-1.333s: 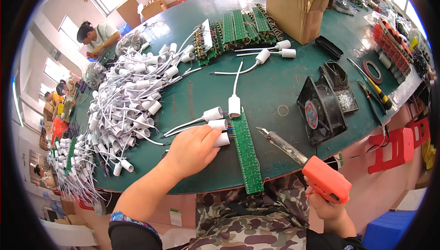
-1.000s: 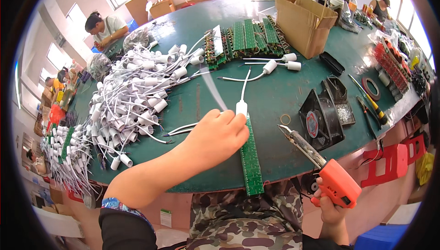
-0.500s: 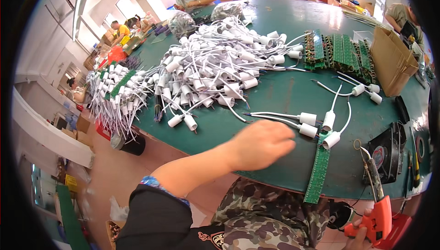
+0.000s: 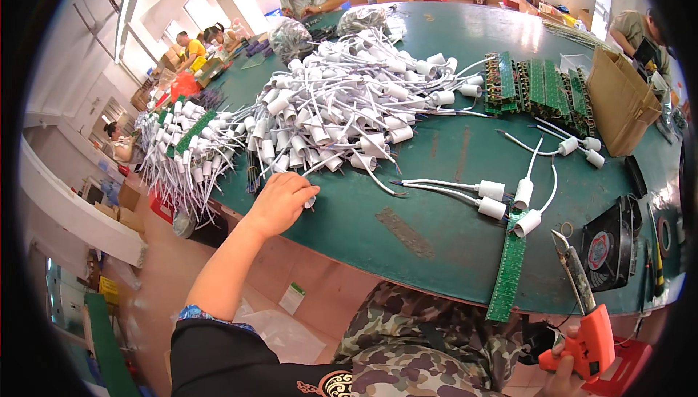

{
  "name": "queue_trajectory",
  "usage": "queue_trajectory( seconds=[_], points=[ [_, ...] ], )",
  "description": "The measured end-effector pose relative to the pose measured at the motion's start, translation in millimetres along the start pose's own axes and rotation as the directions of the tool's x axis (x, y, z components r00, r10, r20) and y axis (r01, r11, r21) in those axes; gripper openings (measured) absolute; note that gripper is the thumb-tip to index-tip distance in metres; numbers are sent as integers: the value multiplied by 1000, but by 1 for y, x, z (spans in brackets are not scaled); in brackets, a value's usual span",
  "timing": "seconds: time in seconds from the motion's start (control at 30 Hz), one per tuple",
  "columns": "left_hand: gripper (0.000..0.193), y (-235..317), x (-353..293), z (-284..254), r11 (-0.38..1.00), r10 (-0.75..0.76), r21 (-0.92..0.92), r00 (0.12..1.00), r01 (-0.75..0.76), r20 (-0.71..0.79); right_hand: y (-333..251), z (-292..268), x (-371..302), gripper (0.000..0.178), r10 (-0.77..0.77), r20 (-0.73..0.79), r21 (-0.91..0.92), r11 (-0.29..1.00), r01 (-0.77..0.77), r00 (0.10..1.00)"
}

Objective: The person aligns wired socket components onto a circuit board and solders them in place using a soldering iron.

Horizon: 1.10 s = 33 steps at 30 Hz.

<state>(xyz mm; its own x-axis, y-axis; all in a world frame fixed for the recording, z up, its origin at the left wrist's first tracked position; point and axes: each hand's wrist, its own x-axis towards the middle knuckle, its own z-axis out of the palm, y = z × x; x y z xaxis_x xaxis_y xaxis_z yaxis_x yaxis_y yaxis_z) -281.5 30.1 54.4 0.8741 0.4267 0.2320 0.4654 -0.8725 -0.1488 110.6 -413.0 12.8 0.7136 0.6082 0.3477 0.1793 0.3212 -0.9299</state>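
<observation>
Left hand [image 4: 280, 203] pinches a white socket [image 4: 310, 201] at the pile's [image 4: 342, 113] near-edge fringe (right hand [image 4: 563, 375], far off, grips the orange soldering gun [image 4: 585, 324]).

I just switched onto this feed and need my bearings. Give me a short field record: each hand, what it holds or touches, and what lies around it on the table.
left hand: reaching to the near edge of the pile of white sockets with leads, fingers closed around one piece
right hand: at the lower edge, gripping an orange soldering gun
in front: green circuit board strip, four loose sockets beside it
table: green top
far right: cardboard box, black fan
</observation>
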Motion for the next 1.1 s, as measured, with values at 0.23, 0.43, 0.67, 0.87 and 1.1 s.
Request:
queue_trajectory(
  seconds=[0.23, 0.43, 0.67, 0.87, 1.1],
  points=[
    [46, 82, 66, -17, 932, 50, -338, 971, -129, -232, 15, -16, -18, 65, 25, 23, -135, 991, -21, 999],
    [45, 183, 134, -5, 691, 209, -564, 872, -452, -443, -11, 38, 13, 86, 194, -50, 15, 981, -194, 980],
    [37, 260, 165, -12, 460, 365, -688, 826, -561, -429, 7, 55, 32, 92, 60, 123, -21, 998, -58, 991],
    [35, 281, 167, -16, 424, 443, -682, 794, -596, -418, 25, 63, 35, 90, -188, 128, -211, 954, 212, 974],
    [35, 285, 159, -13, 430, 417, -673, 793, -602, -443, 23, 61, 36, 72, -253, 166, -352, 888, 297, 953]
  ],
)
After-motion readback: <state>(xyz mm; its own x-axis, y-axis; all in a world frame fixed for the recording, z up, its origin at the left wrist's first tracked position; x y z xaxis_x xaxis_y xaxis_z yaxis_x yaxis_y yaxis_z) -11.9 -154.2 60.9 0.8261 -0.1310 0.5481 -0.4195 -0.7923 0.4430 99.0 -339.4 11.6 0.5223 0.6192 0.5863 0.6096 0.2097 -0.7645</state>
